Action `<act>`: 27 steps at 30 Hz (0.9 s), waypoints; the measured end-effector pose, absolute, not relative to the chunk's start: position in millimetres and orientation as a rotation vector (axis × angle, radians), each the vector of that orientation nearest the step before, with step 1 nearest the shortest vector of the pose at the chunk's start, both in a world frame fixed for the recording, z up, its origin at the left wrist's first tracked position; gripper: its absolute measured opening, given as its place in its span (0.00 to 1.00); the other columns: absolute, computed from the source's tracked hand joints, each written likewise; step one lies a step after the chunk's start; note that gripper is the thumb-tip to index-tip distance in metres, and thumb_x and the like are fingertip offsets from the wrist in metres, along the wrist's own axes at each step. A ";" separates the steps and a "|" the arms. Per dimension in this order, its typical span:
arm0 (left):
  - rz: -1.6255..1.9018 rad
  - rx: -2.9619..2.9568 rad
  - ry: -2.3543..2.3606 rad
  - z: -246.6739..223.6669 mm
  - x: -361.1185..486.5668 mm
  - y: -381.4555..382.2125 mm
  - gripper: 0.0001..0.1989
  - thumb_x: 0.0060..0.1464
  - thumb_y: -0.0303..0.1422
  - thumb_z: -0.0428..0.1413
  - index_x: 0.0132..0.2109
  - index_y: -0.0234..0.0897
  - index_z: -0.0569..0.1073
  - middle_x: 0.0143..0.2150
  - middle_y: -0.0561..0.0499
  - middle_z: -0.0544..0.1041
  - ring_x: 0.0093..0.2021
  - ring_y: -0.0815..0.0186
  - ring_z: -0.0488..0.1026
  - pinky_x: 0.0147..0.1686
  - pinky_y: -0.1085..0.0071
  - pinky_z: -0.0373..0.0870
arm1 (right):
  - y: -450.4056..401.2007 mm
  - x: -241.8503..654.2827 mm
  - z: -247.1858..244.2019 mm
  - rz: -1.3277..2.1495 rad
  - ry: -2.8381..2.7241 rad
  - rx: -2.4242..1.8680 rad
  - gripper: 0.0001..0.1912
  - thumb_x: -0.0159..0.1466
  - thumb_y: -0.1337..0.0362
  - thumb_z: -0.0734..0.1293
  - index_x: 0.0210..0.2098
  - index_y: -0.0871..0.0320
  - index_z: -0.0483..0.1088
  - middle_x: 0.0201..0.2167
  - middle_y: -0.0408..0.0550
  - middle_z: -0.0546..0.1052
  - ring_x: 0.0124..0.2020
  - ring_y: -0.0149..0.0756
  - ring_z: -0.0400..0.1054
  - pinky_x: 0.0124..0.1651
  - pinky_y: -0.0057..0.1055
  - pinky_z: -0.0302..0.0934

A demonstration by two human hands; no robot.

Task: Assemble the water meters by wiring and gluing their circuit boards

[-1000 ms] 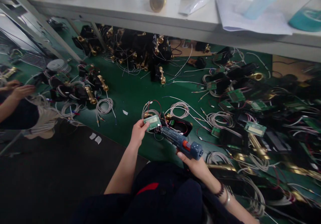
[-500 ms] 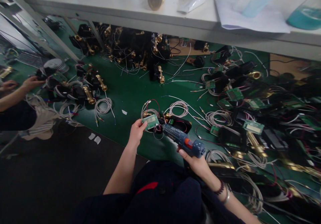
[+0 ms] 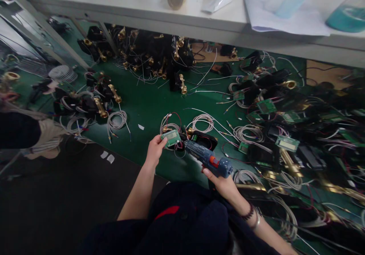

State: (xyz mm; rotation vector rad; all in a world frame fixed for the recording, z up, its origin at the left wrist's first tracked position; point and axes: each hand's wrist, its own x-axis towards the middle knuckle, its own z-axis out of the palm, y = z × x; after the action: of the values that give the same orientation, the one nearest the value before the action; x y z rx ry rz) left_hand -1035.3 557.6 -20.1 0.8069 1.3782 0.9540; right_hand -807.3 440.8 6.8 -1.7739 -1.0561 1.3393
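My left hand [image 3: 155,149] pinches the left edge of a small green circuit board [image 3: 171,138] that bears a pale display. In my right hand [image 3: 221,182] is a blue glue gun [image 3: 208,157] with a red-orange part, its nozzle pointing left at the board's lower right corner. Whether the nozzle touches the board I cannot tell. Just right of the board lies an open black housing [image 3: 205,140], with red wires and a brass fitting beside it. Coiled grey cables [image 3: 203,122] rest behind the housing.
Many brass meters [image 3: 289,163], boards and cable coils crowd the green table [image 3: 148,106] on the right. More units [image 3: 99,106] lie at the left. A white shelf [image 3: 137,0] crosses above, holding a flask [image 3: 349,17]. Another person's sleeve [image 3: 19,130] is at far left.
At far left, the other person's hands and forearm have shifted and are now blurred. My hands, the board and the glue gun stay nearly where they were.
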 end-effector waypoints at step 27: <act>0.716 0.764 1.496 -52.9 -1068.6 599.5 0.13 0.52 0.32 0.58 0.45 0.33 0.71 0.43 0.46 0.73 0.43 0.63 0.70 0.44 0.64 0.68 | 410.8 -750.2 -14.5 1.124 -0.906 -1.909 0.23 0.54 0.42 0.64 0.35 0.54 0.75 0.38 0.51 0.79 0.46 0.53 0.71 0.50 0.42 0.67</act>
State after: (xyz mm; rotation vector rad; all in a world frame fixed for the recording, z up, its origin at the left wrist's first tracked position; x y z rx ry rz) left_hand -1068.6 599.5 -52.9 0.7637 1.4957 0.7162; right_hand -750.2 410.8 -14.5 -1.9094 -0.9060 1.1236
